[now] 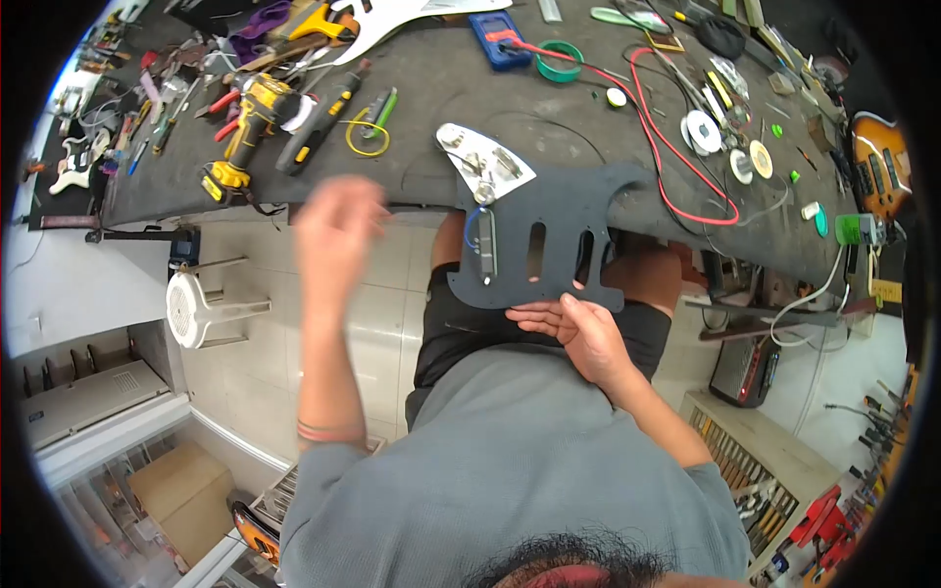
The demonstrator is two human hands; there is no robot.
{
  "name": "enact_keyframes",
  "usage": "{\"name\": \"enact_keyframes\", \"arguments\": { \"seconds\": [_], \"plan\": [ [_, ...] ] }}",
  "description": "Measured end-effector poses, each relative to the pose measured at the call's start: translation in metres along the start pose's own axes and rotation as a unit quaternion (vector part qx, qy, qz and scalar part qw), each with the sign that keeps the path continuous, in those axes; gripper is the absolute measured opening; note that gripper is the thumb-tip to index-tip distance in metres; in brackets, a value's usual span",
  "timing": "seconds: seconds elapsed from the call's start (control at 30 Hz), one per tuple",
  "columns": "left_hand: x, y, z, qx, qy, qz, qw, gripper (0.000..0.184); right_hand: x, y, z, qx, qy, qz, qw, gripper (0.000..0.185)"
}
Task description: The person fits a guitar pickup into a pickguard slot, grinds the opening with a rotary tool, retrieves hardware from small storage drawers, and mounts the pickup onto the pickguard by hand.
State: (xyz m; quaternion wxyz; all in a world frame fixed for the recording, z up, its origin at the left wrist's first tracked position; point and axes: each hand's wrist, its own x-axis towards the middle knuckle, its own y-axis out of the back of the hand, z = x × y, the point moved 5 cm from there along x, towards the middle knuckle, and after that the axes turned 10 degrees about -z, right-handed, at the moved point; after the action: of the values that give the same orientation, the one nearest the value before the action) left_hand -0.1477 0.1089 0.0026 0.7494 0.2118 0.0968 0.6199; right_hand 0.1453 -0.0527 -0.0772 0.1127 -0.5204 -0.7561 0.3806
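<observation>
The right hand [578, 331] pinches the near edge of the black pickguard [564, 211] extending ahead of it, and should hold it level, sparing the blue wire [470, 227]; the blurred left hand [343, 220], well apart, shows no readable grip.

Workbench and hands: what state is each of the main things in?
Black pickguard: held at its lower edge, two slots open
Pickup: fitted in the pickguard
Right hand: closed on the pickguard
Left hand: blurred, away from the pickguard; whether holding anything is unclear
Drill: lying on the bench; power unclear
Blue multimeter: on the bench; reading illegible
White stool: upright, unoccupied
</observation>
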Motion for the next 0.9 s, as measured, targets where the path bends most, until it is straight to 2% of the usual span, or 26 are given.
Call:
{"name": "enact_keyframes", "arguments": {
  "seconds": [0.03,0.07,0.13,0.17,0.2,0.27,0.37,0.47,0.6,0.67,0.7,0.73,0.8,0.83,0.9],
  "plan": [
    [0.022,0.029,0.007,0.066,0.017,0.070,0.995,0.017,-0.003,0.001,0.001,0.006,-0.001,0.003,1.000,0.051],
    [0.051,0.050,0.011,0.203,-0.106,0.116,0.966,0.022,-0.004,0.000,-0.001,-0.003,-0.002,0.000,1.000,0.052],
    [0.104,0.064,0.010,0.412,-0.150,0.078,0.895,0.042,-0.002,-0.005,-0.003,-0.020,-0.005,-0.002,1.000,0.054],
    [0.125,0.064,-0.004,0.477,-0.110,0.044,0.871,0.048,-0.002,-0.003,0.000,-0.018,-0.010,-0.001,1.000,0.055],
    [0.140,0.062,-0.021,0.492,-0.072,-0.022,0.867,0.049,-0.002,-0.001,0.002,-0.017,-0.009,0.001,1.000,0.055],
    [0.149,0.054,-0.031,0.561,-0.072,-0.062,0.822,0.048,-0.001,0.000,0.004,-0.011,-0.007,0.000,1.000,0.055],
    [0.153,0.051,-0.037,0.577,-0.083,-0.053,0.811,0.044,-0.002,-0.004,0.003,-0.001,-0.009,-0.006,1.000,0.054],
    [0.150,0.060,-0.043,0.547,-0.120,-0.019,0.828,0.043,-0.001,-0.001,0.001,0.004,-0.009,-0.029,1.000,0.054],
    [0.128,0.091,-0.029,0.411,-0.149,0.039,0.898,0.044,-0.003,0.004,0.007,-0.003,-0.018,-0.046,0.999,0.054],
    [0.101,0.108,-0.038,0.136,-0.094,0.095,0.982,0.043,-0.003,0.005,0.005,-0.013,-0.020,-0.054,0.998,0.054],
    [0.086,0.112,-0.032,0.067,-0.105,0.101,0.987,0.043,-0.003,0.004,0.004,-0.016,-0.021,-0.059,0.998,0.055],
    [0.068,0.107,-0.031,-0.087,-0.124,0.061,0.987,0.043,-0.004,0.003,0.004,-0.010,-0.027,-0.053,0.998,0.055],
    [0.022,0.091,-0.028,-0.185,-0.124,0.054,0.973,0.050,-0.003,0.001,0.001,-0.002,-0.034,-0.044,0.998,0.057],
    [0.001,0.085,-0.038,-0.218,-0.130,0.017,0.967,0.055,-0.005,0.001,0.000,0.001,-0.029,-0.047,0.998,0.058],
    [-0.041,0.037,-0.036,-0.240,-0.050,-0.001,0.970,0.068,-0.005,0.000,-0.001,0.003,-0.021,-0.057,0.998,0.059]
  ]
}}
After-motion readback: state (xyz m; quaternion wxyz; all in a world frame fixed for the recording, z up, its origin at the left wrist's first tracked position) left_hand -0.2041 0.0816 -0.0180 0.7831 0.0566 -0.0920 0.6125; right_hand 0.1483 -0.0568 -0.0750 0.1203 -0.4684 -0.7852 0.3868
